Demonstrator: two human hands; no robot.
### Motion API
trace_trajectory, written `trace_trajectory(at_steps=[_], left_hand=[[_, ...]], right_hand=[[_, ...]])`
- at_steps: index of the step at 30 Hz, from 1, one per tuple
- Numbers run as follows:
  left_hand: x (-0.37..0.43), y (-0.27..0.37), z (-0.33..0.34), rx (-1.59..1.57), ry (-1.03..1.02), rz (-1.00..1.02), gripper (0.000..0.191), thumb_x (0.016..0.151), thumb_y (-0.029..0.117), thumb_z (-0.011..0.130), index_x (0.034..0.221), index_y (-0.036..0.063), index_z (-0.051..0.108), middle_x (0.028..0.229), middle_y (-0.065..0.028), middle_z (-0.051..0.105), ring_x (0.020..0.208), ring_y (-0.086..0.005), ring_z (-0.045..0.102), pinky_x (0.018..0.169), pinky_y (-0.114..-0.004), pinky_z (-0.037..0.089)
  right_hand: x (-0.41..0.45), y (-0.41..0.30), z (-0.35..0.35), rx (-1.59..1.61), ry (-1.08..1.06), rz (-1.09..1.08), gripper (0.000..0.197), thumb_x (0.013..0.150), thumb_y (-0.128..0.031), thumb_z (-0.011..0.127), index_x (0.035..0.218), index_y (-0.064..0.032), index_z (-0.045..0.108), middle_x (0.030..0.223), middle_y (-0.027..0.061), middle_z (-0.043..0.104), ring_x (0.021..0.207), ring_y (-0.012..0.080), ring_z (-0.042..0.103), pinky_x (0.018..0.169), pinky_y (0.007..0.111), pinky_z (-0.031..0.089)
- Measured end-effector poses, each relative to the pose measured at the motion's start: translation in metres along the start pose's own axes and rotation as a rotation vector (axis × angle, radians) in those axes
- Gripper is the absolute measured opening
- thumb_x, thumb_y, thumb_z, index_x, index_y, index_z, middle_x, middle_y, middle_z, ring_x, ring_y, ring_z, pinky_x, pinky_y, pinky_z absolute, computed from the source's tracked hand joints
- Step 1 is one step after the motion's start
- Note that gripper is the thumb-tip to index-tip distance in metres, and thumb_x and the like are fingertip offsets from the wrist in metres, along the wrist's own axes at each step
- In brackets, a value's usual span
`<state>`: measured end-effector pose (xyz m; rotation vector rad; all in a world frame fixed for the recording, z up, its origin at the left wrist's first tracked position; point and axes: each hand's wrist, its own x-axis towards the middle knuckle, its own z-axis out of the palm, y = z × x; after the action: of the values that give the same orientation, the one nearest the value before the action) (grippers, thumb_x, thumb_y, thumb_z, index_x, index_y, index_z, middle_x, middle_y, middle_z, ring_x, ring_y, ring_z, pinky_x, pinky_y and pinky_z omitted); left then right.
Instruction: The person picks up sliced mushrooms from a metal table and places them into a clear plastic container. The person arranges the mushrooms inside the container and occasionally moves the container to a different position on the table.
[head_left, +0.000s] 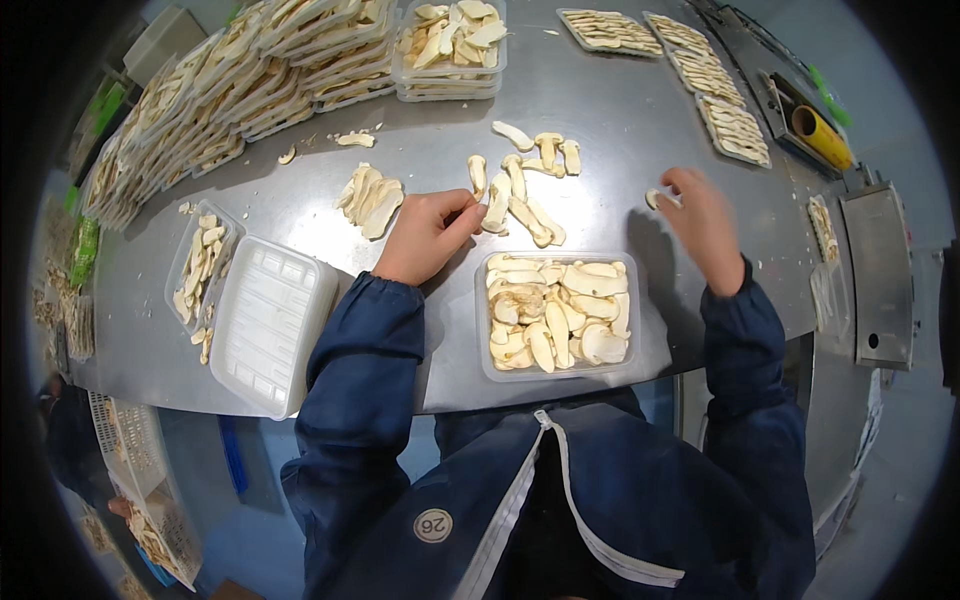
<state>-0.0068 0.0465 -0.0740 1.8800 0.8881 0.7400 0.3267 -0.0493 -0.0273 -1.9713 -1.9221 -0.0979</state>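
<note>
Sliced mushrooms fill a clear plastic tray (559, 315) on the steel table in front of me. Beyond it lie several loose mushroom slices (516, 176). My left hand (435, 229) is at the left edge of these, thumb and forefinger pinched at the lower end of a small slice (476, 174); whether it grips the slice is hard to tell. Off to the right, my right hand (697, 214), slightly blurred, is raised with a curved mushroom slice (661, 199) between its fingers. A fanned pile of slices (371, 201) sits left of my left hand.
Nested empty white trays (262, 322) stand left of my left forearm, beside a partly filled tray (201, 266). Stacked full trays (300, 67) line the back left. Flat filled trays (733, 129) and a yellow roll (821, 136) are at the right. A person's hand (120, 506) shows at lower left.
</note>
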Motion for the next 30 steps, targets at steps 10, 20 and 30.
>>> trace_trajectory(at_steps=[10,20,30], left_hand=[[-0.001,0.0,-0.003,-0.002,0.005,0.026,0.029,0.092,0.023,0.06,0.08,-0.0024,0.066,0.064,-0.0108,0.065,0.055,-0.0169,0.059,0.056,-0.03,0.045],[0.0,-0.001,0.0,-0.022,0.022,0.027,0.029,0.093,0.023,0.06,0.082,-0.0034,0.065,0.059,-0.0128,0.059,0.051,-0.0187,0.054,0.053,-0.032,0.043],[0.001,-0.009,-0.002,0.052,-0.025,0.02,0.028,0.096,0.022,0.058,0.081,-0.0008,0.065,0.069,-0.0027,0.066,0.058,-0.007,0.059,0.055,-0.023,0.045]], right_hand=[[-0.013,0.018,0.007,0.099,-0.083,0.018,0.017,0.079,-0.011,0.065,0.091,-0.0007,0.059,0.085,0.0142,0.057,0.076,0.032,0.057,0.068,0.039,0.046],[-0.064,-0.143,-0.004,0.35,-0.322,-0.352,0.025,0.075,-0.012,0.071,0.095,-0.003,0.058,0.092,0.0123,0.056,0.083,0.0325,0.06,0.07,0.04,0.05],[-0.063,-0.148,0.004,0.311,-0.262,-0.422,0.027,0.075,-0.008,0.071,0.098,-0.0021,0.058,0.091,0.0135,0.055,0.082,0.0336,0.059,0.07,0.04,0.049]])
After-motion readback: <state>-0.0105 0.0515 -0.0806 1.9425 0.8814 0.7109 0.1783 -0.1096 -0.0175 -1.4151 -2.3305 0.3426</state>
